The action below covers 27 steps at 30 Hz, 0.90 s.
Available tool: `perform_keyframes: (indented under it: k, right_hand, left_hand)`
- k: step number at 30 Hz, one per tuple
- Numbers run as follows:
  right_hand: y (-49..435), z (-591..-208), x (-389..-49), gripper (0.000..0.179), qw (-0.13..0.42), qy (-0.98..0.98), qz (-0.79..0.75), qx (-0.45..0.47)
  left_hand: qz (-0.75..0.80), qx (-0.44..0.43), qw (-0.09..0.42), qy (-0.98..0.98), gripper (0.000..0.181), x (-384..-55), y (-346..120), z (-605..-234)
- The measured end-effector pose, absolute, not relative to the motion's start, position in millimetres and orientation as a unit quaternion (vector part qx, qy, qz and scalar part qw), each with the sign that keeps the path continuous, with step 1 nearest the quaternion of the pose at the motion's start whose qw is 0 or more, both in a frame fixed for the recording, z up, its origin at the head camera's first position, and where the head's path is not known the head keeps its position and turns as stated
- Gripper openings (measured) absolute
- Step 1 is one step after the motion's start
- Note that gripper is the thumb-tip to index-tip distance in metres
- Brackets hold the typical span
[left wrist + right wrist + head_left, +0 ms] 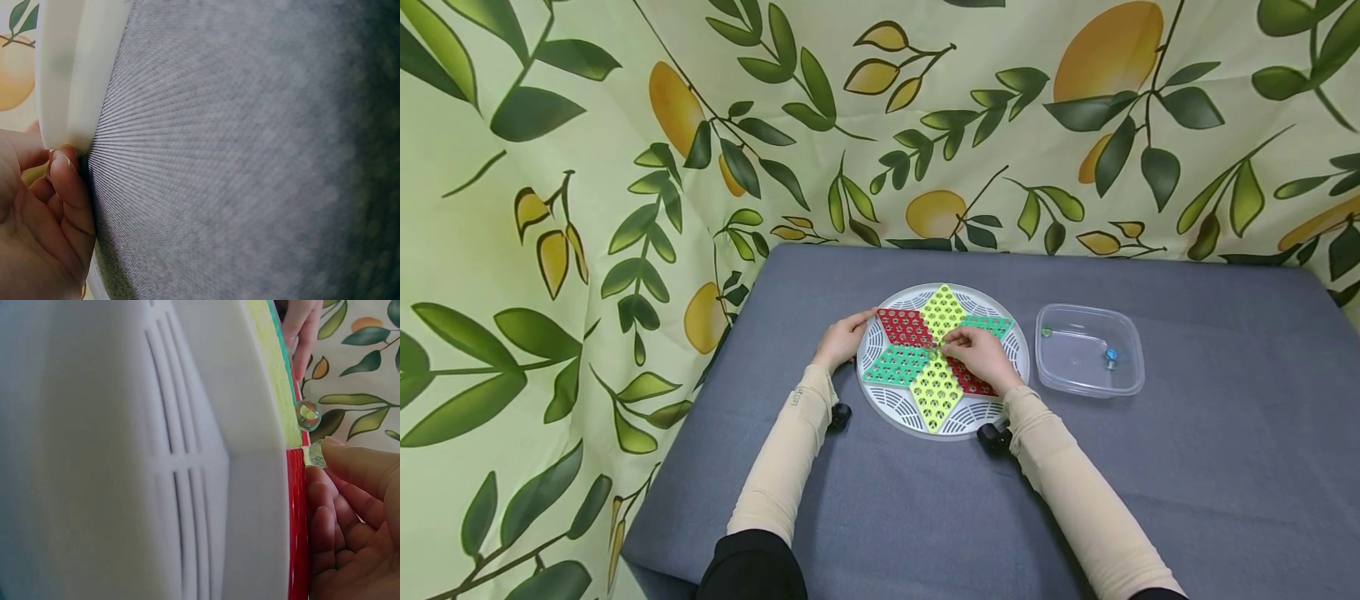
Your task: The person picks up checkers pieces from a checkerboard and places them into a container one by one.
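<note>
A round white Chinese checkers board [898,408] with a star of yellow, red and green points lies on the table. My left hand [842,340] holds its left rim; in the left wrist view the fingers [72,184] meet the white edge from below. Over the board's middle, my right hand [981,354] pinches a clear glass marble [316,454] between thumb and fingers, low at the surface. Beside it, another clear marble [308,415] with a yellow-green core sits on the board. The right hand's fingers partly cover the pinched marble.
To the right of the board stands a clear plastic tub [1090,390] holding a blue marble [1110,357] and a small green one [1047,332]. A grey cloth [1225,433] covers the table. Behind it hangs a leaf-patterned curtain [820,167].
</note>
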State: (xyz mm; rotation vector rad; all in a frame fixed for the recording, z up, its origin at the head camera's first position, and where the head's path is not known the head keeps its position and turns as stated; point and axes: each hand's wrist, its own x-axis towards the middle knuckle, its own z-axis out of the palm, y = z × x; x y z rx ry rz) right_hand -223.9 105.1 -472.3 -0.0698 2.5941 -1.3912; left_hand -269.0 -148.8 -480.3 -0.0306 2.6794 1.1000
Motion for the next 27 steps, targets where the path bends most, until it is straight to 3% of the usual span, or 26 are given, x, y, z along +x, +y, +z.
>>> perform_keyframes:
  k: [27]
  right_hand:
    - [117.3, -465.9, -214.0, 0.026, 0.061, 0.856, -0.512, -0.046]
  left_hand:
    - [0.368, -0.009, 0.120, 0.922, 0.036, -269.4, -148.8, -479.7]
